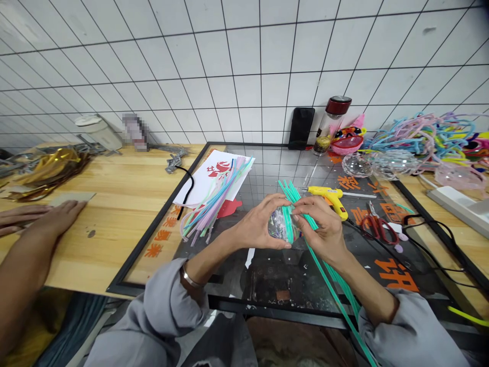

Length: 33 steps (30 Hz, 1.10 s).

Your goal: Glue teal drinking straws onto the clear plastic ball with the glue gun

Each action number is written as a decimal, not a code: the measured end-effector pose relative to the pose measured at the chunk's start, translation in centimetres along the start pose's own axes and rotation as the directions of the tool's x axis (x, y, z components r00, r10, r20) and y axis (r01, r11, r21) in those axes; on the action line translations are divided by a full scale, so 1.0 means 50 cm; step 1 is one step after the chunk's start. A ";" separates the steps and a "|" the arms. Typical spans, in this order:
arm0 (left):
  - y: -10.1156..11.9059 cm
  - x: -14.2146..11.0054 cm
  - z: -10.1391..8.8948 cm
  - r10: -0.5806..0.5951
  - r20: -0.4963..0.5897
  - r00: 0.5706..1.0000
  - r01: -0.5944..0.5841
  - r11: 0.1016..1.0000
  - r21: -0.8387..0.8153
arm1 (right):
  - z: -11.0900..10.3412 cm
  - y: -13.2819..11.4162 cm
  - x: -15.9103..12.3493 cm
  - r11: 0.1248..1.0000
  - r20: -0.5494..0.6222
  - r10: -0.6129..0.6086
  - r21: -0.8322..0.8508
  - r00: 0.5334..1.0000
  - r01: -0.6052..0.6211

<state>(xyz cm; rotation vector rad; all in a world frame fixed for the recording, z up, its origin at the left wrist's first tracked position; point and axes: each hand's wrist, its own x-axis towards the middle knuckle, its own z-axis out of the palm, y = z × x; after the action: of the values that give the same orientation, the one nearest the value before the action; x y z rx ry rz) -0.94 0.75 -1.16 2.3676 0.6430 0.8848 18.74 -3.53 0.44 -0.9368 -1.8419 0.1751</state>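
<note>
My left hand [260, 224] and my right hand [321, 227] meet over the dark glass panel [275, 168]. Together they cup a clear glittery ball [279, 228]. Teal pipe cleaners [328, 278] wrap round the ball and run in a long bundle under my right wrist toward me, with their far ends fanning out beyond my fingers. The fingers of both hands are curled round the ball and the teal strands.
Pastel pipe cleaners [214, 204] lie on a white sheet at left. A yellow glue gun [331, 196], red scissors [376, 227], black cables [431, 244] and clear balls [357, 164] sit at right. Another person's hand [57, 216] rests flat on the wooden table [122, 204].
</note>
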 end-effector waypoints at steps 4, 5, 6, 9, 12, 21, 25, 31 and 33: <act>0.001 0.000 0.000 0.004 -0.003 1.000 -0.004 1.000 -0.009 | 0.001 0.003 -0.002 1.000 0.000 -0.014 0.005 1.000 0.014; 0.002 0.000 0.000 0.004 -0.003 1.000 -0.005 1.000 -0.014 | 0.001 0.003 -0.003 1.000 -0.001 -0.016 0.005 1.000 0.016; 0.003 0.000 0.000 0.004 -0.004 1.000 -0.005 1.000 -0.017 | 0.002 0.001 -0.003 1.000 -0.001 -0.016 0.006 1.000 0.016; 0.005 0.000 -0.002 -0.006 -0.013 1.000 0.006 1.000 -0.012 | 0.002 -0.001 -0.001 1.000 -0.011 -0.006 0.000 1.000 0.006; 0.007 0.001 -0.004 -0.013 -0.020 1.000 0.013 1.000 0.000 | -0.014 0.015 0.004 0.995 -0.078 0.062 -0.068 0.995 -0.067; 0.014 0.005 -0.004 -0.146 -0.051 0.988 0.145 0.989 -0.024 | -0.090 0.125 0.016 0.400 -0.139 0.642 -0.778 0.754 -0.484; 0.015 0.005 -0.006 -0.235 -0.071 0.969 0.232 0.972 -0.046 | -0.078 0.131 0.022 0.235 -0.071 0.815 -0.867 0.575 -0.440; 0.018 0.005 -0.014 -0.297 -0.050 0.954 0.293 0.954 -0.071 | -0.077 0.153 0.027 0.216 -0.067 0.868 -0.843 0.493 -0.494; 0.019 0.005 -0.015 -0.283 -0.048 0.958 0.279 0.958 -0.067 | -0.079 0.158 0.026 0.212 -0.084 0.866 -0.831 0.492 -0.514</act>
<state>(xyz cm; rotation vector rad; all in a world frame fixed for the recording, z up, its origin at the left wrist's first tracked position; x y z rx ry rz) -1.04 0.43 0.02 2.1355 0.9360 0.8336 25.91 1.66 -0.77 -2.6166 -1.6422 0.1294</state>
